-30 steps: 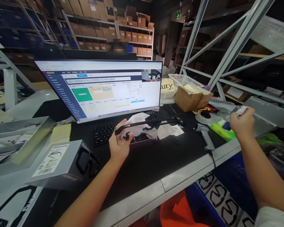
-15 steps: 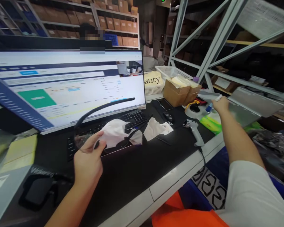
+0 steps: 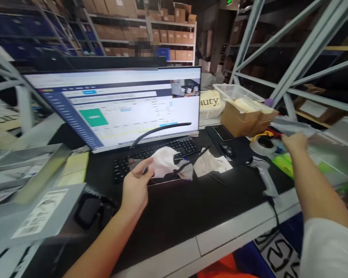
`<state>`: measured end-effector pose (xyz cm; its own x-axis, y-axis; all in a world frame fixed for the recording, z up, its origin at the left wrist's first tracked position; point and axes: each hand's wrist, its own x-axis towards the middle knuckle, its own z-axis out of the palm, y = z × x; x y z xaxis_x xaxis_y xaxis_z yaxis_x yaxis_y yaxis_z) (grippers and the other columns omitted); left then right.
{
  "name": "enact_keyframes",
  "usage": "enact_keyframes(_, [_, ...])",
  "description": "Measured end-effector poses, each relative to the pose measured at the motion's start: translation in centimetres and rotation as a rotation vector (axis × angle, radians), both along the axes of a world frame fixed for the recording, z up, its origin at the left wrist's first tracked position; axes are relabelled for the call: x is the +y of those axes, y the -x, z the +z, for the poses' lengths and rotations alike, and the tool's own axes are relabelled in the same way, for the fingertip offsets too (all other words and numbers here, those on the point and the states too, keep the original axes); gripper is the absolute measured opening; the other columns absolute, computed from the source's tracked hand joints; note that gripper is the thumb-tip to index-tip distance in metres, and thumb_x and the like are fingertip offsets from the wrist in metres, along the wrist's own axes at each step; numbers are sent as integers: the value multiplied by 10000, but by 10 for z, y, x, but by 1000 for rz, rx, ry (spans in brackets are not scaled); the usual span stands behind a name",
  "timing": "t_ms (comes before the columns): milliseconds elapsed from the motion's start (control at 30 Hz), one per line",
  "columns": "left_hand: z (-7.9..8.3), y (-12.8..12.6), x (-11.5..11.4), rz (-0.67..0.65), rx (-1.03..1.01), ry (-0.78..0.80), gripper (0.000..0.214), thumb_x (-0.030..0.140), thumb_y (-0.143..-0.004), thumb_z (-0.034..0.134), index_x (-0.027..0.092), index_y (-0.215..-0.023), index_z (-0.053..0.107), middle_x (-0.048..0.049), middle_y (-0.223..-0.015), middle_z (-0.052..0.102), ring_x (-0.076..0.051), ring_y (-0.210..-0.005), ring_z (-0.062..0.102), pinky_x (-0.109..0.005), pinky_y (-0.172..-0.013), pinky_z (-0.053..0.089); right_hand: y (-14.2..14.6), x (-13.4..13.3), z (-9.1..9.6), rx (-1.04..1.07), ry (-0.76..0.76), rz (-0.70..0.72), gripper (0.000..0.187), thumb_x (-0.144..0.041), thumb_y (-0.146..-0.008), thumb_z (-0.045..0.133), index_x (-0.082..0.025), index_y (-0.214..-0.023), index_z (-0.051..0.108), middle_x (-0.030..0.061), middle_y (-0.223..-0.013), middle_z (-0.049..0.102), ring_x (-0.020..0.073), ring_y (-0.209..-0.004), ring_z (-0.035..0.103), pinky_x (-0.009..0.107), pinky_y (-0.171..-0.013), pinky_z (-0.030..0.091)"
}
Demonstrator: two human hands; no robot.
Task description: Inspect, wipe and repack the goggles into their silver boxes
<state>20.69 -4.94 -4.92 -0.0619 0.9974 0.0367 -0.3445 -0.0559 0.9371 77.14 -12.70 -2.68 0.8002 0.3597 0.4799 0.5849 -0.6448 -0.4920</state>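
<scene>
My left hand (image 3: 135, 187) is closed on a pair of glasses (image 3: 162, 154) with clear lenses and black arms, held over the keyboard (image 3: 150, 152); a white cloth (image 3: 164, 164) is bunched against the lens. One arm of the glasses sticks up in front of the monitor (image 3: 118, 104). My right hand (image 3: 294, 142) reaches far right and grips a grey-clear plastic bag (image 3: 310, 133) above the green items at the desk's right end.
A handheld scanner (image 3: 263, 173) lies on the black desk mat, with a crumpled paper (image 3: 211, 164), a phone (image 3: 223, 133), a tape roll (image 3: 262, 143) and brown cartons (image 3: 243, 114) nearby. A grey glasses box (image 3: 37, 212) sits at left. Metal shelf struts (image 3: 301, 50) rise at right.
My right hand has pulled the plastic bag off the right shelf area toward me. My left hand keeps the glasses and cloth, now tilted with one arm raised.
</scene>
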Motion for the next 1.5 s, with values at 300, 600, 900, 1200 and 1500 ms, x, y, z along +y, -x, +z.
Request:
enact_keyframes(300, [-2, 3, -5, -236, -184, -17, 467, 442, -583, 919, 189, -954, 792, -81, -945, 760, -205, -864, 660, -357, -863, 489, 231, 47, 31, 521, -68, 1192, 444, -537, -826, 689, -211, -1127, 706, 110, -1137, 733, 248, -1091, 665, 407, -992, 495])
enact_keyframes(600, [1, 5, -15, -373, -127, -22, 409, 376, -603, 914, 181, -945, 801, -76, -932, 765, -202, -826, 660, -335, -814, 491, 363, 63, 55, 511, 324, 1696, 430, -481, -798, 719, -171, -1095, 741, 60, -943, 728, 209, -896, 663, 320, -818, 529])
enact_keyframes(900, [-1, 2, -7, -132, -136, 14, 422, 425, -591, 910, 170, -902, 783, -110, -1216, 696, -219, -1095, 618, -326, -944, 449, 308, 77, 35, 527, -483, 827, 332, -384, -809, 581, -98, -930, 701, 79, -826, 689, 229, -771, 647, 353, -732, 535])
enact_keyframes(1200, [-13, -7, -4, 20, -110, -64, 458, 410, -616, 896, 153, -958, 734, -70, -975, 722, -181, -946, 657, -335, -912, 481, 369, -8, 55, -334, -672, 710, 296, -264, -975, 502, -200, -1210, 668, 95, -1209, 689, 250, -1182, 623, 456, -1073, 472])
enact_keyframes(1500, [-4, 1, -6, 9, -99, -153, 387, 380, -638, 883, 170, -924, 726, -65, -986, 728, -197, -967, 665, -340, -922, 493, 435, 26, 6, -122, -137, 1395, 386, -271, -1023, 389, -196, -1303, 644, 79, -1384, 618, 209, -1322, 544, 430, -1159, 412])
